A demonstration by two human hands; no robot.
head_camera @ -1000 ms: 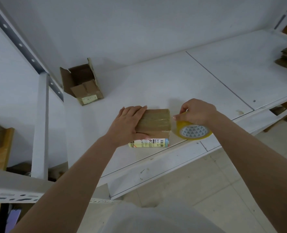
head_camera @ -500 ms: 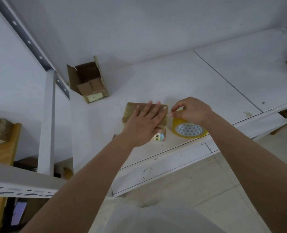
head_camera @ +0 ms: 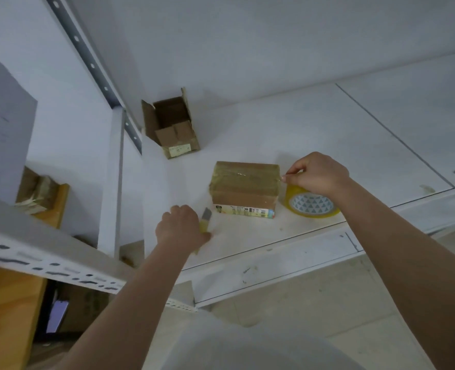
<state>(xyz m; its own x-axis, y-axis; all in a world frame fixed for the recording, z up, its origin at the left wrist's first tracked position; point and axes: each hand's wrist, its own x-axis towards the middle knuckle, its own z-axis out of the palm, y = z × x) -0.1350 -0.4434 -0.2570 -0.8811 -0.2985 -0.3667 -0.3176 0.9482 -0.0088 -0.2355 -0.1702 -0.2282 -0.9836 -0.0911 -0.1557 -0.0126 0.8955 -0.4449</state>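
Observation:
A small taped cardboard box with a printed label on its front lies on the white shelf. Right of it sits a yellow tape roll. My right hand reaches over the roll, and its fingers pinch the tape strip at the box's right edge. Left of the box, my left hand grips a yellow utility knife whose grey blade points up toward the box.
An open empty cardboard box stands at the shelf's back left. A white upright post and a perforated rail border the left. Wooden furniture with flattened cardboard lies beyond. The shelf's front edge overhangs the floor.
My left hand left the top of the box, moved down-left, and now holds the knife. My right hand stays by the tape roll at the box's right edge.

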